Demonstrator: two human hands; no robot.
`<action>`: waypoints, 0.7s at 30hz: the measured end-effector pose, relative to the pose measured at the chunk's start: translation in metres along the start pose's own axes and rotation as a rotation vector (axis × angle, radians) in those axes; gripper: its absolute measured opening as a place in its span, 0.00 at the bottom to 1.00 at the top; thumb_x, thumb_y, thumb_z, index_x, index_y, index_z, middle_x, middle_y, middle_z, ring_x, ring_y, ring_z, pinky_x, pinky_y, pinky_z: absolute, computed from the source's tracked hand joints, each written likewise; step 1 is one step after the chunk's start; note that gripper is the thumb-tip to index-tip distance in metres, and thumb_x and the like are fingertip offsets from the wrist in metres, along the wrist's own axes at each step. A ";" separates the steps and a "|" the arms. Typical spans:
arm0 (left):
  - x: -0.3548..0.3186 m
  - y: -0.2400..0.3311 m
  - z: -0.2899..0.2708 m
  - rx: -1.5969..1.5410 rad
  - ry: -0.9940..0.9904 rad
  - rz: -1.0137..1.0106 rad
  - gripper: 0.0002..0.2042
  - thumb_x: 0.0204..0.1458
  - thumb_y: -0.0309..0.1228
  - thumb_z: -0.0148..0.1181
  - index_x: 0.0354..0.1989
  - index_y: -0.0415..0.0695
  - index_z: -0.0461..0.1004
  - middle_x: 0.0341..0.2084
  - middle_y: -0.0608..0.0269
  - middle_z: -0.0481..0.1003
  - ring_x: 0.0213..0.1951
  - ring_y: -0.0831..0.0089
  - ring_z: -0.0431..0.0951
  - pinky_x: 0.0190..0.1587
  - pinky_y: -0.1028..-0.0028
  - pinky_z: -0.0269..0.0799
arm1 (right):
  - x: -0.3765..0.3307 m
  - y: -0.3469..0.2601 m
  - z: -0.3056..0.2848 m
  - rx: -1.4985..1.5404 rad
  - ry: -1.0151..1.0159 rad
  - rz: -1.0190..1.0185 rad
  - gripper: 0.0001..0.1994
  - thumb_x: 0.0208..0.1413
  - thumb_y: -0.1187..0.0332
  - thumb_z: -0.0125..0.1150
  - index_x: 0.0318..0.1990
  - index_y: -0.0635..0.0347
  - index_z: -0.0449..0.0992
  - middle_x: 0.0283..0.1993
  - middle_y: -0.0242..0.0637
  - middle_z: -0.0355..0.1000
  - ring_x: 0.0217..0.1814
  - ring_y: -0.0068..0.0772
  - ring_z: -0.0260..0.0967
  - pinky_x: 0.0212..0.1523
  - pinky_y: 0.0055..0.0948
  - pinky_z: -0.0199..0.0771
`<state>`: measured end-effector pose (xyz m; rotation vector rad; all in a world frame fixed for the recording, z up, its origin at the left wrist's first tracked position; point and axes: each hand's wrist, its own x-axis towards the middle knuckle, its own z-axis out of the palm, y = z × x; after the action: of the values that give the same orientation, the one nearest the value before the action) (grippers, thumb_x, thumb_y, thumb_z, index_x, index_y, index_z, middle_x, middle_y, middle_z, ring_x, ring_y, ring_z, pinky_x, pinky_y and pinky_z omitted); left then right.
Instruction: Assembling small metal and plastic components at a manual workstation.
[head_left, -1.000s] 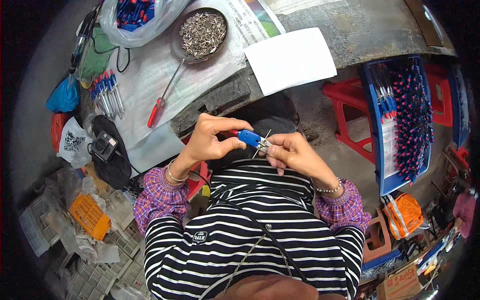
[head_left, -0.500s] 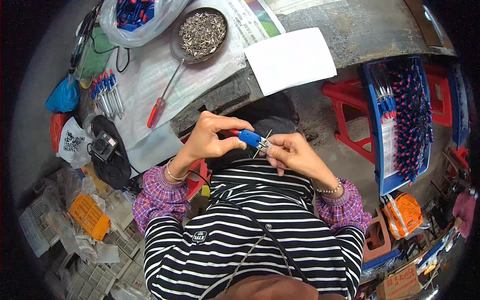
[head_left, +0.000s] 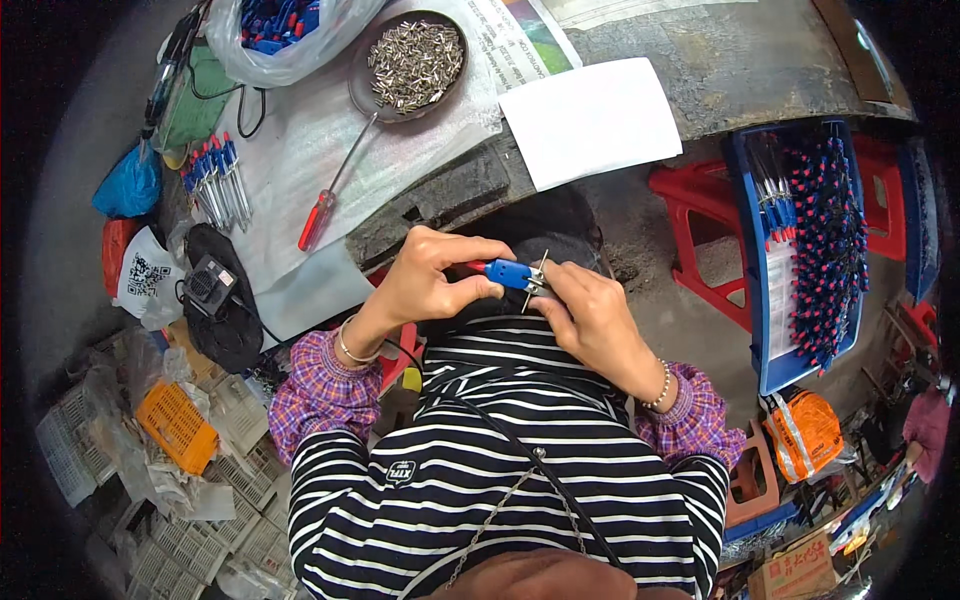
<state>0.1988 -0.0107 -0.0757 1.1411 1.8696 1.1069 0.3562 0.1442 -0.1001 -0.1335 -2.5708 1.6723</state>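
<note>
Both hands on a small blue-handled tool at frame centre.
Left hand fingers pinch the handle; right hand fingertips pinch its metal tip. Red screwdriver at 10 o'clock, bowl of metal pins at 11, white sheet at 1, blue tray at 3.

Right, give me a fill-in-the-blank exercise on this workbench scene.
1. The left hand pinches a small tool with a ____ handle.
2. The round dish holds small ____ parts.
3. The loose screwdriver on the bench has a ____ handle.
4. The tray beside the right hand is ____.

Missing: blue, metal, red, blue
</note>
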 end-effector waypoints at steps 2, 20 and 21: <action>-0.001 -0.002 0.001 -0.005 0.003 0.011 0.14 0.34 0.25 0.67 0.34 0.37 0.78 0.23 0.55 0.78 0.22 0.71 0.79 0.26 0.78 0.71 | 0.000 -0.001 0.000 -0.002 -0.022 0.012 0.13 0.47 0.76 0.58 0.41 0.70 0.67 0.28 0.47 0.65 0.30 0.50 0.67 0.29 0.40 0.68; -0.005 0.000 0.006 0.027 0.083 -0.050 0.14 0.34 0.25 0.68 0.33 0.38 0.78 0.23 0.57 0.78 0.22 0.75 0.78 0.26 0.80 0.71 | 0.003 -0.003 -0.004 -0.044 0.039 0.000 0.14 0.45 0.75 0.59 0.41 0.69 0.68 0.27 0.46 0.66 0.28 0.48 0.68 0.27 0.38 0.69; -0.004 0.000 0.004 -0.011 0.038 -0.089 0.14 0.35 0.26 0.68 0.34 0.37 0.78 0.23 0.57 0.78 0.22 0.76 0.78 0.26 0.81 0.71 | 0.003 -0.002 -0.005 -0.019 0.009 0.007 0.14 0.45 0.75 0.59 0.40 0.69 0.68 0.27 0.46 0.67 0.28 0.48 0.68 0.27 0.38 0.69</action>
<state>0.2037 -0.0134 -0.0772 1.0270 1.9216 1.0947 0.3536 0.1481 -0.0960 -0.1510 -2.5828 1.6465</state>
